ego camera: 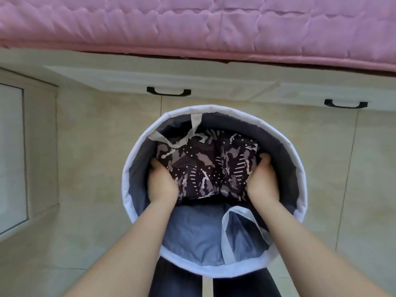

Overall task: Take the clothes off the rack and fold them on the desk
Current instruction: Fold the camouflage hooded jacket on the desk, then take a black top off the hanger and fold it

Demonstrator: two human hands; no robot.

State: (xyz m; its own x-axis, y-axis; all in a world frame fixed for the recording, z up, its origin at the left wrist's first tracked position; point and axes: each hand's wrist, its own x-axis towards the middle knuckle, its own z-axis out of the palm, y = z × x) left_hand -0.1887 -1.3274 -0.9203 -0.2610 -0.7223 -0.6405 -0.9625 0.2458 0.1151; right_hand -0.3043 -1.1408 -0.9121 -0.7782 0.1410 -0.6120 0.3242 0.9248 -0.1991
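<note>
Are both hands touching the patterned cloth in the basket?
Touching. The head view shows the left hand and right hand gripping opposite sides of the patterned cloth.

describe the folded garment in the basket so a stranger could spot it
Below the pink bed, a round white-rimmed laundry basket stands on the tiled floor. Inside, gripped between the left hand and right hand, is the folded garment. It alone is patterned: dark camouflage with white dots and stripes, against plain grey lining.

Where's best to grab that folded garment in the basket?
Its left and right edges, from above: the basket walls block side approaches, and gripping both edges, as the left hand and right hand do, likely keeps the garment folded.
</note>
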